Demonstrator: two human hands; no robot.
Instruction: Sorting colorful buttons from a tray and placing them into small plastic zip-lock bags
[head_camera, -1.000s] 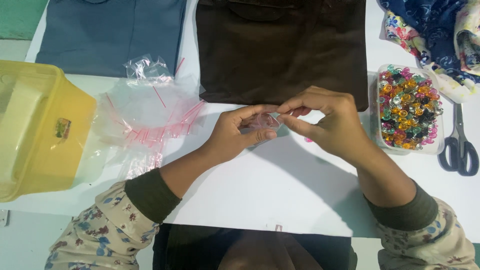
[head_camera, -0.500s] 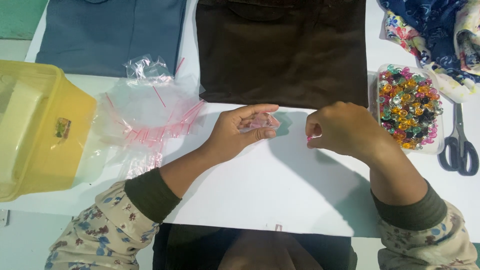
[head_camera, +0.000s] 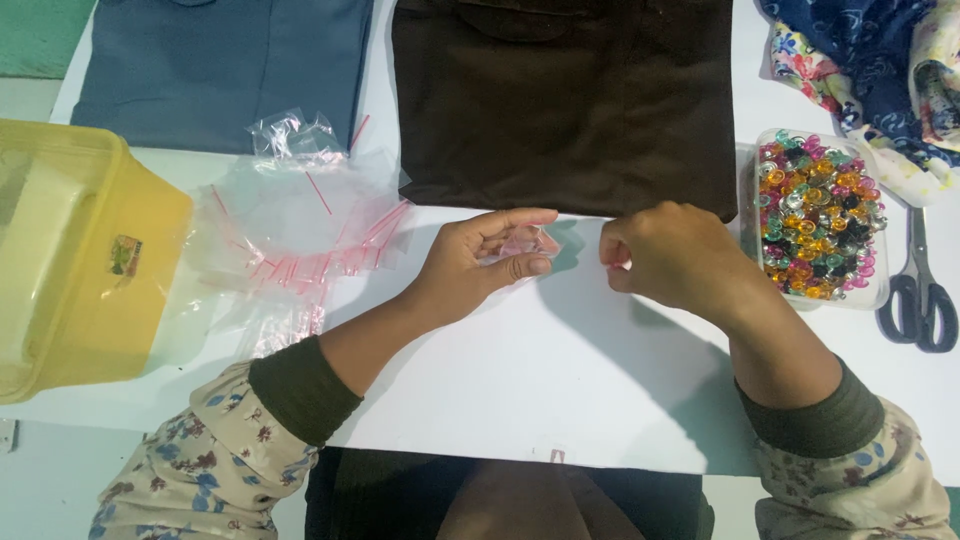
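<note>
Left hand (head_camera: 480, 262): fingers curled, pinching a small clear zip bag (head_camera: 522, 243) above the white table (head_camera: 560, 380).
Right hand (head_camera: 665, 255): fingertips pressed together, just beside the bag.
Nearby: tray of coloured beads (head_camera: 818, 218), scissors (head_camera: 922, 290).

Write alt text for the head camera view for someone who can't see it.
Over a white table, a person's left hand holds a small clear plastic bag while the right hand is curled in a loose fist beside it. A pile of clear zip bags and a yellow box lie left; a tray of colourful beads and scissors lie right.
</note>
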